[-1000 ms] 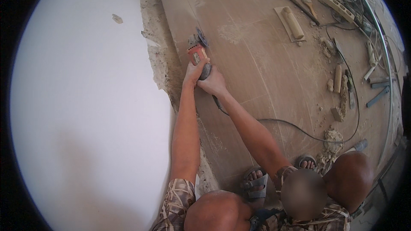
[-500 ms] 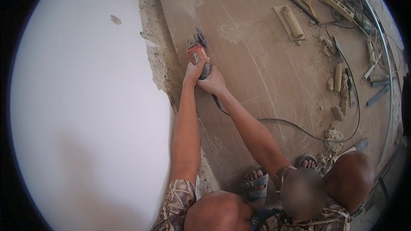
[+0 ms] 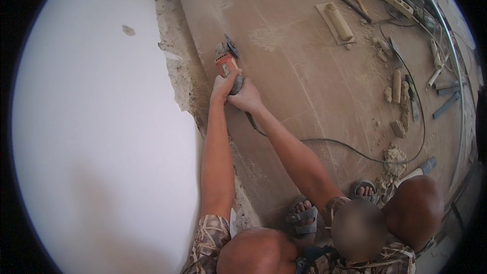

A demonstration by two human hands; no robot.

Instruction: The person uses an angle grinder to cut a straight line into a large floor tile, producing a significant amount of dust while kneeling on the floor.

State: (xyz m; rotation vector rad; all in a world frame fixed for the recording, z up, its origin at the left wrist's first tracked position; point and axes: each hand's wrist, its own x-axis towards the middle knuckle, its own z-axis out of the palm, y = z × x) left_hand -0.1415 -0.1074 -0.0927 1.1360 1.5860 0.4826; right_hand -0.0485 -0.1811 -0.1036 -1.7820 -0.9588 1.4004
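Both my hands are wrapped round a red and black angle grinder [image 3: 226,65]. My left hand [image 3: 221,86] grips its body from the wall side, thumb across the top. Behind it, my right hand [image 3: 247,96] closes on the dark rear handle. The grinder's dark disc [image 3: 231,45] faces right and stands over the dusty brown tiled floor [image 3: 284,89], close to the tiles' left edge. Whether the disc touches the floor I cannot tell. From the rear of the tool a black cord [image 3: 350,150] runs right across the tiles.
A white wall [image 3: 111,122] with a broken lower edge rises at the left, beside a rough rubble strip [image 3: 180,78]. Rightward lie a plastering float [image 3: 336,23], a hammer [image 3: 345,2], a brush [image 3: 358,0], a power strip [image 3: 393,0] and mortar lumps [image 3: 394,160]. My sandalled foot [image 3: 303,217] is near.
The grinder and both hands have shifted slightly left in the picture, and the floor things have shifted the same way. My grip looks unchanged.
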